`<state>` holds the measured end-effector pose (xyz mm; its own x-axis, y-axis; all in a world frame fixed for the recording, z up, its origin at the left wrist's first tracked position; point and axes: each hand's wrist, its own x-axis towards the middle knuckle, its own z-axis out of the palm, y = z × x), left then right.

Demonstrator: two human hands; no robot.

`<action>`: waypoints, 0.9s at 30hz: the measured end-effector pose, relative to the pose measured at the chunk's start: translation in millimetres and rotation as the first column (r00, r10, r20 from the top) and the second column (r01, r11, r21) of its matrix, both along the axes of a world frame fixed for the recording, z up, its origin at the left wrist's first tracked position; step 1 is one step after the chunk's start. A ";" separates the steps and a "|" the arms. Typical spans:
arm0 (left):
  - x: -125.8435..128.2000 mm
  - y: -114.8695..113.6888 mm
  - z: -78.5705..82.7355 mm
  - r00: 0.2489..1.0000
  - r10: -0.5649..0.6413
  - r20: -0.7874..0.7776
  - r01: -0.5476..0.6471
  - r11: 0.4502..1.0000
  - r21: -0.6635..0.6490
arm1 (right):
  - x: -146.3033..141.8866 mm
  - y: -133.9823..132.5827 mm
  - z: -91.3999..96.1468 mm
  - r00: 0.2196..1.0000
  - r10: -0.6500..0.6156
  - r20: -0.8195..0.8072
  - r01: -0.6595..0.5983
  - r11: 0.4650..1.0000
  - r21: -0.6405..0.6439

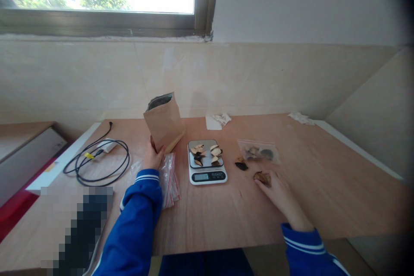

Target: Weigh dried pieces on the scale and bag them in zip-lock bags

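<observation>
My left hand grips the lower part of a brown kraft paper pouch, which leans with its silver-lined mouth open. Under that wrist lie clear zip bags with red seals. In the middle stands a white digital kitchen scale, its plate bearing several pale and dark dried pieces; the display is too small to read. At the right, my right hand closes its fingers on a brown, wrinkled dried piece at the tabletop. Another dark dried piece lies beside the scale.
Behind my right hand lies a zip bag with dried pieces inside. A coiled black cable and white adapter are at the left. Crumpled tissue lies by the wall, with another tissue farther right. A pixelated dark object is front left.
</observation>
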<state>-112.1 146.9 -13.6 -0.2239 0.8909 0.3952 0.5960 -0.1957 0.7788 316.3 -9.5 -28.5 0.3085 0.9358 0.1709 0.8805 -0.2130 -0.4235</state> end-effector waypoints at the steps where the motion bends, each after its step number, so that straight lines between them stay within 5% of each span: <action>1: 0.0 -0.2 0.1 1.000 0.001 -0.003 -0.001 1.000 0.000 | -4.1 1.4 4.4 1.000 0.013 -0.018 -0.013 1.000 0.009; 7: 1.3 -1.7 2.6 1.000 -0.016 0.017 0.016 1.000 0.018 | -64.0 10.3 52.4 0.931 0.321 -0.176 -0.282 0.935 0.213; 12: 1.5 -2.1 3.8 0.998 -0.044 0.036 0.042 0.998 0.043 | -126.7 26.6 84.1 0.879 0.462 -0.120 -0.440 0.882 0.172; 22: 2.0 -1.2 1.7 0.994 -0.059 0.091 0.055 0.997 0.048 | -158.4 55.4 96.4 0.867 0.444 0.225 -0.455 0.891 -0.004; 27: 3.3 -2.8 3.3 0.992 -0.066 0.104 0.062 0.997 0.043 | -156.6 56.5 95.6 0.863 0.449 0.232 -0.455 0.890 -0.032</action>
